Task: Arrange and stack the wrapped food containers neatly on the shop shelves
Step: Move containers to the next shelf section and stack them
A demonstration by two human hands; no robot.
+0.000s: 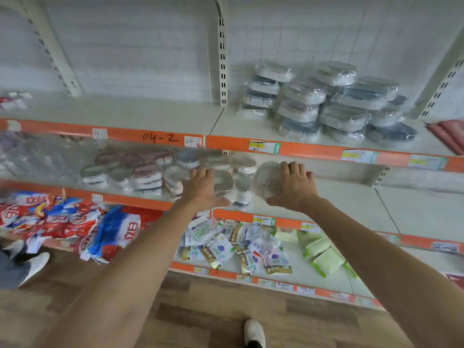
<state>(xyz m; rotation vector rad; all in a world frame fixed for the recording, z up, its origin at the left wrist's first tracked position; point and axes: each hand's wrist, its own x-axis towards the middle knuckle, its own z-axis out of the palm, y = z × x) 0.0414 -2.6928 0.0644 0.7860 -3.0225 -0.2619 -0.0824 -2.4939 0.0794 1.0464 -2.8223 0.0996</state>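
Several wrapped food containers (pixel 326 101) stand in uneven stacks on the right of the upper shelf (pixel 150 114). More wrapped containers (pixel 140 169) lie loosely piled on the middle shelf (pixel 351 197). My right hand (pixel 293 184) grips a pale wrapped container (pixel 263 179) at that shelf's front, fingers curled over its top and thumb below. My left hand (pixel 200 187) is open, its straight fingers against the side of another wrapped container (pixel 223 183). A small clear wrapped bottle-like item (pixel 243 187) stands between the two hands.
Red and blue bags (pixel 62 222) spill from the lower left shelf. Small packets (pixel 238 247) and green packs (pixel 324 254) lie on the bottom shelf. Red items (pixel 449 136) sit at the upper shelf's right end. Another person's shoe (pixel 32 267) is at left, my shoe (pixel 254 332) below.
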